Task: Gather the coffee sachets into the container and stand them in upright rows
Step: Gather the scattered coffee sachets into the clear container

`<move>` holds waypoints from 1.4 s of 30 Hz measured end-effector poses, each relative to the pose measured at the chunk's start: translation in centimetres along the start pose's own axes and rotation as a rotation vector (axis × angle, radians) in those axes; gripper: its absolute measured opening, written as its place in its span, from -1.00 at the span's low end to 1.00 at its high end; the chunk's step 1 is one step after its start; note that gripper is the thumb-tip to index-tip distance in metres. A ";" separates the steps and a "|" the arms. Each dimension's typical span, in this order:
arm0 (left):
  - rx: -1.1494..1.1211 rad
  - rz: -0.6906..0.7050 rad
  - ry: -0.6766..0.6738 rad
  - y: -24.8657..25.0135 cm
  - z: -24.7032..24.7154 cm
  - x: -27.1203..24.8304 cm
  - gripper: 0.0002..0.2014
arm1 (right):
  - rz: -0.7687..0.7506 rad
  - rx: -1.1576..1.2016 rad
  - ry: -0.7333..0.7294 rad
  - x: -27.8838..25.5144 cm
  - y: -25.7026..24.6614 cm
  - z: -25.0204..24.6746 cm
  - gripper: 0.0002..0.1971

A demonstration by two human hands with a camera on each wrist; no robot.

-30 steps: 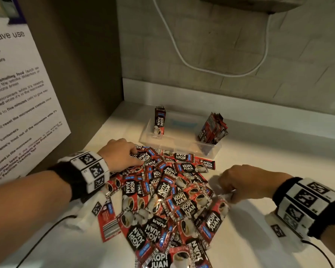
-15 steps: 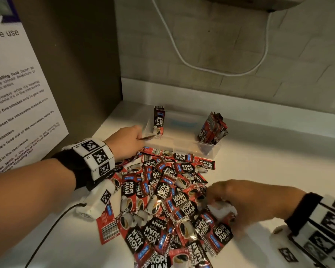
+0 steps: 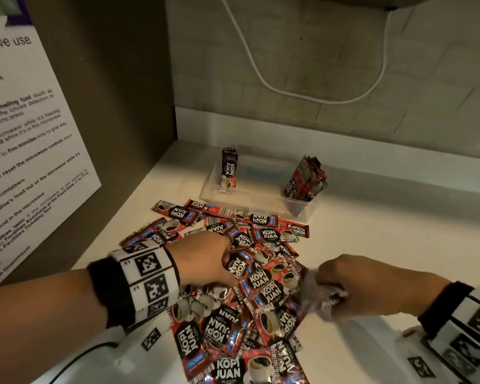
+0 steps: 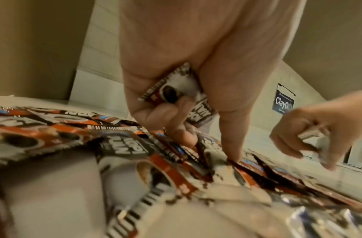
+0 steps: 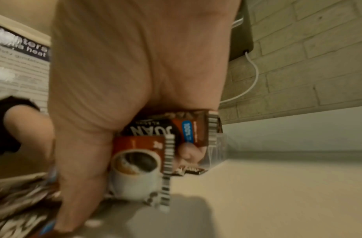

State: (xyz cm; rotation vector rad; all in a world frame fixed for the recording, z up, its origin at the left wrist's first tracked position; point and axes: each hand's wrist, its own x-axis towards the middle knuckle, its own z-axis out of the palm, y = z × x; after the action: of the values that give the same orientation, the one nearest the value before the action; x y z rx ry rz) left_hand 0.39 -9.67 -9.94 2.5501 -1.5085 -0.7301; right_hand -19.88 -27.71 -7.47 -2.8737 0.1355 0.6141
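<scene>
Red and black coffee sachets (image 3: 261, 284) lie in a loose pile on the white counter. Behind the pile stands a clear container (image 3: 261, 202) with one sachet upright (image 3: 229, 167) at its left end and a leaning bunch (image 3: 305, 178) at its right end. My left hand (image 3: 227, 259) is down on the pile's left side. In the left wrist view it grips a few sachets (image 4: 171, 90) in the palm while one finger (image 4: 233, 145) touches the pile. My right hand (image 3: 323, 289) is at the pile's right edge and holds a small stack of sachets (image 5: 153, 145).
A brown cabinet side with a white printed notice (image 3: 25, 151) walls off the left. A brick wall with a hanging white cable (image 3: 288, 92) runs behind the counter. Bare counter (image 3: 385, 245) stretches to the right of the pile and container.
My left hand has come back from the container's near left corner to the middle of the pile. My right hand stays at the pile's right edge, with sachets in it.
</scene>
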 end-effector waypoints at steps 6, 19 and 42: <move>-0.090 0.013 0.070 0.5 0.5 0.8 -0.62 | -0.109 0.180 0.109 1.2 -1.4 -1.6 -0.81; -0.388 0.172 0.001 -0.5 -3.4 -1.6 -0.75 | -0.350 0.033 -0.092 3.5 -5.5 1.6 -0.22; -0.048 0.348 -0.207 -0.6 -2.4 -2.7 -0.92 | -0.123 0.080 0.034 2.8 -1.2 1.7 -0.34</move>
State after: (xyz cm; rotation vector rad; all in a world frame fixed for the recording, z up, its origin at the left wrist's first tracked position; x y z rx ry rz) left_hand 0.88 -7.50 -7.05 2.1460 -1.9040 -0.9831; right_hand -17.84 -26.33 -9.96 -2.7912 -0.0117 0.5241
